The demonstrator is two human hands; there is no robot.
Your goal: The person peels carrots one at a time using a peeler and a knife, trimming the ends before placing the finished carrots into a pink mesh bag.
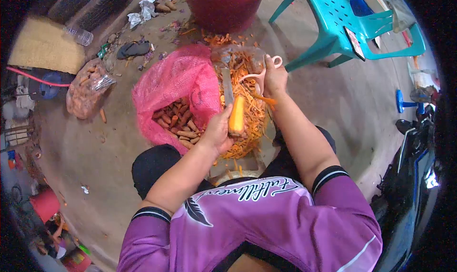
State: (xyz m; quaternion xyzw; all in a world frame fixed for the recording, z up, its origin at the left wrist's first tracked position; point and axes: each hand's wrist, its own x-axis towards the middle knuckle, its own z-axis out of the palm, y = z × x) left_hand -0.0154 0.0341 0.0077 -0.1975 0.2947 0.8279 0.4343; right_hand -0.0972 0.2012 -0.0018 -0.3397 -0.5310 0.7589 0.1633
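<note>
Carrot (pixel 236 115), bright orange with its skin apparently off, sits near the centre of the frame, in the left hand (pixel 219 133). Left hand: fingers closed round the lower part of the carrot. Knife blade (pixel 227 86) rises just beside the thumb; it looks gripped in the same hand, handle hidden. Right hand (pixel 275 79), above and to the right, is closed on a pale pink peeler (pixel 260 79); an orange strip (pixel 266 99) hangs below it.

Risks (judged): a bared carrot is probably slick and could twist out of a loose grip. With blade and carrot sharing one hand, a shift of hold could bring the edge against the thumb. A peeler stroke run too far could meet blade or fingers.

Orientation: long axis runs nearly up and down the frame, top leaning slightly right. Narrower end points to the top, away from the wearer; broader end is toward the lap.

Surroundings: orange peelings (pixel 252 122) heap beneath the hands. Left of them, a pink mesh sack (pixel 157 88) gapes over unpeeled carrots (pixel 178 122). Red tub (pixel 224 7) at top centre; teal chair (pixel 328 15) bearing a phone (pixel 354 43), upper right.
</note>
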